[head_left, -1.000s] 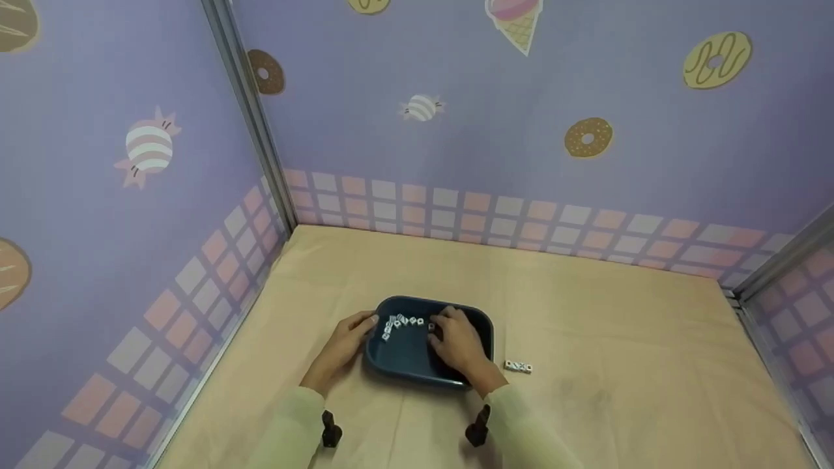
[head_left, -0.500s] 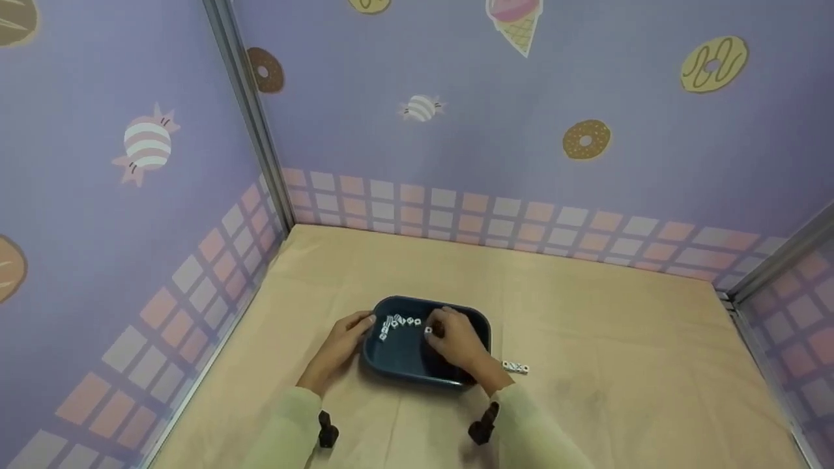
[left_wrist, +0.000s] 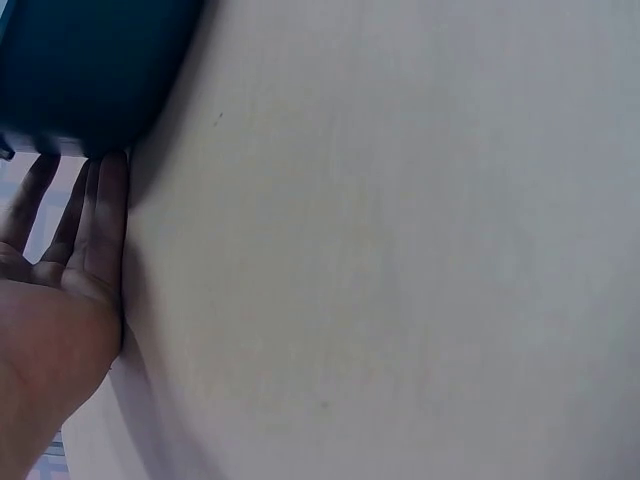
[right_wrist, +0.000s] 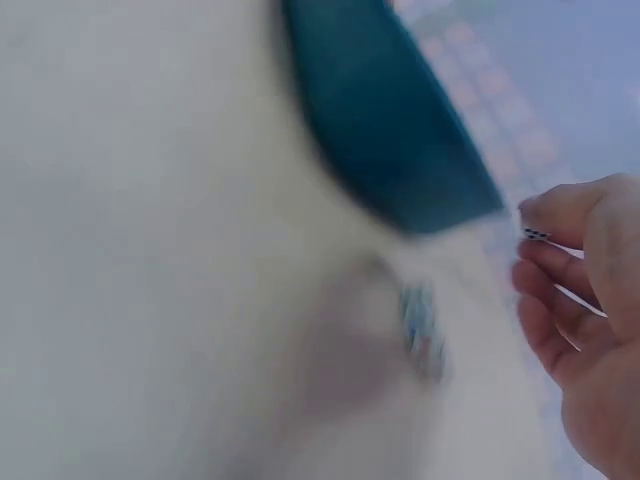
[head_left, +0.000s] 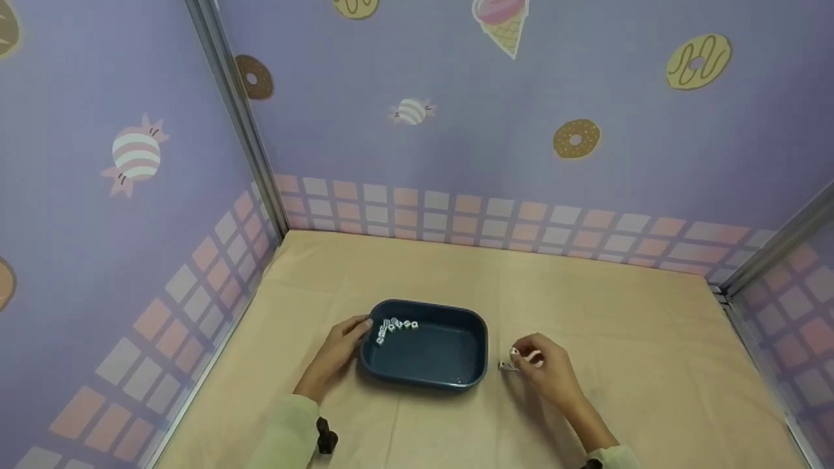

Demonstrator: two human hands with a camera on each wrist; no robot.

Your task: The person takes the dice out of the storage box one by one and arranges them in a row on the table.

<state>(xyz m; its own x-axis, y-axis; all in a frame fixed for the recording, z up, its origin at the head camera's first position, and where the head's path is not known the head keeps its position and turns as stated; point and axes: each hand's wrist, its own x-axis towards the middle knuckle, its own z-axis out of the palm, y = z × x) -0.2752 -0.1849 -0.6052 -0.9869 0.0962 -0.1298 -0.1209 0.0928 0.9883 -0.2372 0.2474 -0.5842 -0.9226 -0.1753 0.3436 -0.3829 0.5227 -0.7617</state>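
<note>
A: Where is the left hand (head_left: 335, 352)?

B: It rests against the left side of the dark blue tray (head_left: 427, 379), fingers straight and relaxed, with the thumb at the rim. The left wrist view shows the same: flat fingers (left_wrist: 100, 215) lying on the worktop (head_left: 619, 312) right against the tray's outer wall.

A: And the right hand (head_left: 544, 371)?

B: On the worktop just to the right of the tray, apart from it. Its fingers are curled, and it pinches a small white die (head_left: 515, 352) at the fingertips. In the right wrist view a die with black pips (right_wrist: 535, 233) shows between the fingertips, though that view is blurred.

A: Any other dice?

B: A row of white dice (head_left: 394, 326) lies inside the tray, along its far left corner, near the left thumb. A few more dice (head_left: 505, 366) lie on the worktop just below the right hand's fingertips, between the hand and the tray

A: What's around all this?

B: A beige cloth covers the worktop, and purple walls with doughnut and sweet patterns stand on three sides
</note>
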